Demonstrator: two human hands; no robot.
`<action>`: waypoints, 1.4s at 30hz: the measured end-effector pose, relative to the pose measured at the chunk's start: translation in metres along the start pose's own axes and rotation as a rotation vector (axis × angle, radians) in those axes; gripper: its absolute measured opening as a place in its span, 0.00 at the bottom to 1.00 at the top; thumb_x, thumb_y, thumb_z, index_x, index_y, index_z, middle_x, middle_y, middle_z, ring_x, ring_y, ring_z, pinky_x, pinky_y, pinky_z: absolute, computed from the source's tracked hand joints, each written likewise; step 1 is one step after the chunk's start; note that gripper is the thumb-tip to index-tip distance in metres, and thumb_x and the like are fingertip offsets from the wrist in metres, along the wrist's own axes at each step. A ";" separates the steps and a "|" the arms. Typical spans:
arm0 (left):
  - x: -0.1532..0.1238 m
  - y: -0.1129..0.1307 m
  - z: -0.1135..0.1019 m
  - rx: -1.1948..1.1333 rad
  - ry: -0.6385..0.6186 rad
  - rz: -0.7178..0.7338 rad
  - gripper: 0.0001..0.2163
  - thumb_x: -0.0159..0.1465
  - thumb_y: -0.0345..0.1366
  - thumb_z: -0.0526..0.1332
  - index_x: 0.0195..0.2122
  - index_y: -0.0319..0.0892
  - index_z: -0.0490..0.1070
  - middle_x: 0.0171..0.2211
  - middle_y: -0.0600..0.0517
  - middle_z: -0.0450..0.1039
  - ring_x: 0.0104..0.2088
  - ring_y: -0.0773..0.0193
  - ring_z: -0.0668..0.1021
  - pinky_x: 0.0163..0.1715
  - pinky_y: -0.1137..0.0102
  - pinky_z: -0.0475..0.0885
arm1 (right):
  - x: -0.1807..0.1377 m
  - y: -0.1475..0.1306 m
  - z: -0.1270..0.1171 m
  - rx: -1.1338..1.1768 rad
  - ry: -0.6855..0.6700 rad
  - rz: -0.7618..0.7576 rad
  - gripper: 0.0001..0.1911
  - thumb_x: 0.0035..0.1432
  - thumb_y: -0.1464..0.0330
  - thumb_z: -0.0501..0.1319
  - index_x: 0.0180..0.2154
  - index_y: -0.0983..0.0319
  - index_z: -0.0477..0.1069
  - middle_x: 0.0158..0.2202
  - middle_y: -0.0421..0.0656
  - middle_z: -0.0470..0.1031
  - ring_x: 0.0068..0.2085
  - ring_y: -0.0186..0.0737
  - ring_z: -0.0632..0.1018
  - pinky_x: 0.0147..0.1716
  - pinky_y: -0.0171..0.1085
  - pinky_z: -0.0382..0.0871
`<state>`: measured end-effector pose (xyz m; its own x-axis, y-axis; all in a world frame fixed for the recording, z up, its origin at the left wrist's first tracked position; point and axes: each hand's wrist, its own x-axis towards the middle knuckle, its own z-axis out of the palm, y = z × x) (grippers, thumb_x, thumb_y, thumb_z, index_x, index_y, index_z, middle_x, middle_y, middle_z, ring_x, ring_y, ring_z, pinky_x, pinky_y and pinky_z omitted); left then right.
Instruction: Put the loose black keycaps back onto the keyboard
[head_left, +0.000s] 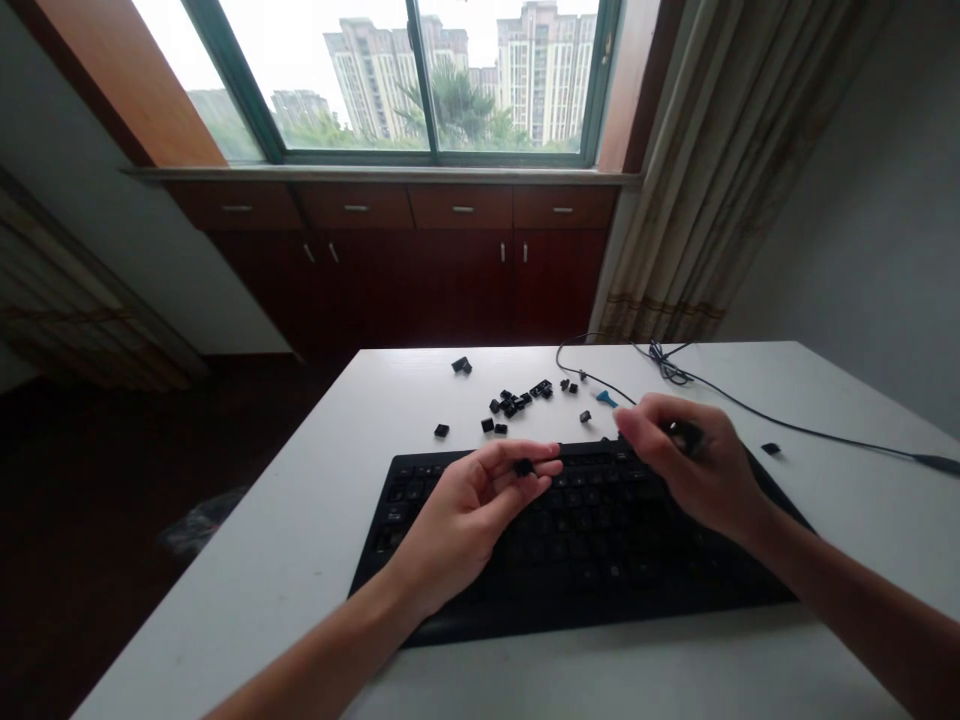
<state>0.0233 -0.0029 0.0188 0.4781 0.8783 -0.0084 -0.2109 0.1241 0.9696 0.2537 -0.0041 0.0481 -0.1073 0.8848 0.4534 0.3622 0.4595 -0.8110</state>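
A black keyboard (585, 600) lies on the white table under both hands, with part of its key field in shadow. My left hand (465, 510) is over its left half, fingers curled around a small black keycap (523, 467). Above the right half, my right hand (690, 460) is closed, and a dark, shiny thing (684, 434) shows in its curl, too blurred to name. Just beyond those fingertips is a small blue piece (606, 399); I cannot tell whether the hand touches it. Loose black keycaps (511, 405) are scattered behind the keyboard.
A thin black cable (795, 418) runs along the back and right of the white table (285, 560), with a coiled bundle. One keycap (771, 449) sits apart at the right, another (442, 431) at the left. Wooden cabinets (420, 270) stand behind, below a window.
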 end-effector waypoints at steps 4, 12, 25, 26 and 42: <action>-0.003 0.000 0.004 -0.018 -0.047 -0.010 0.13 0.65 0.34 0.66 0.51 0.40 0.72 0.51 0.46 0.78 0.50 0.58 0.80 0.53 0.66 0.75 | -0.014 0.006 0.010 -0.147 -0.228 -0.249 0.08 0.61 0.73 0.63 0.43 0.60 0.73 0.34 0.39 0.74 0.30 0.30 0.73 0.30 0.31 0.68; -0.006 0.001 0.007 0.032 -0.108 -0.070 0.15 0.70 0.40 0.59 0.51 0.35 0.76 0.45 0.42 0.80 0.44 0.59 0.83 0.47 0.66 0.78 | -0.024 0.010 0.026 -0.111 -0.293 -0.279 0.15 0.62 0.75 0.63 0.51 0.58 0.72 0.40 0.42 0.73 0.36 0.32 0.75 0.35 0.32 0.71; -0.004 0.003 0.006 -0.173 -0.119 -0.162 0.16 0.72 0.39 0.57 0.54 0.35 0.74 0.47 0.40 0.80 0.48 0.56 0.81 0.54 0.61 0.74 | -0.023 0.016 0.024 -0.095 -0.258 -0.240 0.18 0.63 0.76 0.61 0.52 0.54 0.73 0.40 0.41 0.73 0.38 0.34 0.76 0.38 0.34 0.72; -0.004 0.003 0.006 -0.155 -0.118 -0.165 0.16 0.71 0.39 0.58 0.55 0.35 0.74 0.47 0.40 0.80 0.48 0.57 0.81 0.53 0.62 0.74 | -0.023 0.016 0.024 -0.101 -0.255 -0.244 0.18 0.63 0.76 0.61 0.52 0.54 0.73 0.40 0.41 0.73 0.38 0.34 0.76 0.38 0.35 0.72; -0.004 0.001 0.001 0.228 -0.074 -0.072 0.20 0.69 0.49 0.57 0.37 0.37 0.80 0.32 0.47 0.79 0.35 0.63 0.78 0.39 0.71 0.73 | -0.030 0.007 0.031 -0.109 -0.207 -0.329 0.19 0.61 0.72 0.65 0.53 0.57 0.70 0.43 0.45 0.74 0.39 0.37 0.77 0.36 0.36 0.76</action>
<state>0.0222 -0.0066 0.0202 0.5476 0.8338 -0.0702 0.0201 0.0707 0.9973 0.2309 -0.0250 0.0169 -0.4140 0.6940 0.5890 0.3722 0.7196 -0.5863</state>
